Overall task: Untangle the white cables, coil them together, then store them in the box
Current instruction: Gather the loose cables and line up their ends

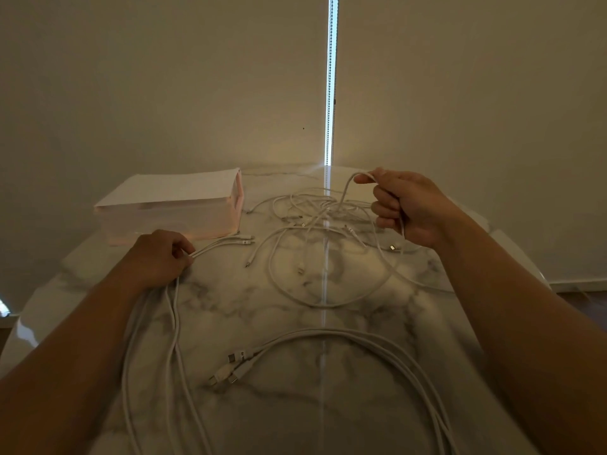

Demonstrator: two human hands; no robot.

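Several white cables lie on a round marble table (230, 307). A tangled heap (315, 208) sits at the far middle. My right hand (404, 205) grips one cable lifted out of that heap, pinching it between thumb and forefinger. My left hand (161, 257) pinches a straightened bundle of cables (174, 323) near their plugs (244, 239); the bundle runs toward me and loops round to more plugs (230, 366) at the near middle. A pale pink box (170, 208) with a white top stands at the far left, just beyond my left hand.
A loose cable loop (315, 290) lies in the table's middle between the heap and the near bundle. Closed blinds (164, 77) hang behind the table, with a bright gap and bead chain (331, 93). The table edge curves away at the right.
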